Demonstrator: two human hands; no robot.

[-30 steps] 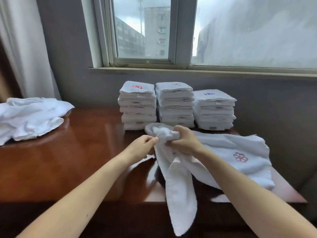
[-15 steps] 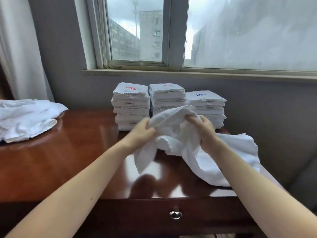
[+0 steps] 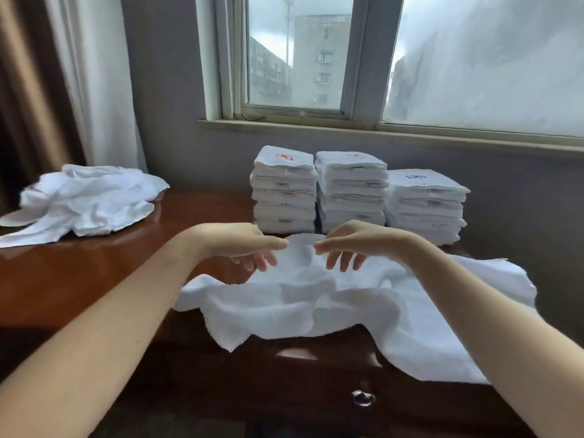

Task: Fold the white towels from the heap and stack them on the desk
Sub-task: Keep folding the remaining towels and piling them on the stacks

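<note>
A good share of the work looks done from where I stand: three folded stacks (image 3: 350,191) sit side by side at twelve o'clock against the grey wall (image 3: 177,121), each several towels high, the leftmost topped with a red embroidered mark and the rightmost with a blue one. What is left is the rumpled heap (image 3: 85,200) of unfolded white towels out at ten o'clock on the far left of the surface (image 3: 126,257); it seems to hold a fair few more, though I cannot count them. The towel (image 3: 316,298) in work lies loosely spread and wrinkled at six o'clock from the stacks, its near edge drooping over the front of the surface and its right side trailing off toward four o'clock; I would judge no fold has been made in it yet. The left hand (image 3: 240,245) and the right hand (image 3: 357,245) hover close together just above its far edge, fingers loose and pointing down, gripping nothing; whether the fingertips brush the cloth I cannot tell. The surface is glossy red-brown wood with a drawer knob (image 3: 363,398) in its front. Behind, a window (image 3: 300,58) over a sill (image 3: 316,126) shows grey buildings, and a pale curtain (image 3: 94,74) hangs at eleven o'clock
</note>
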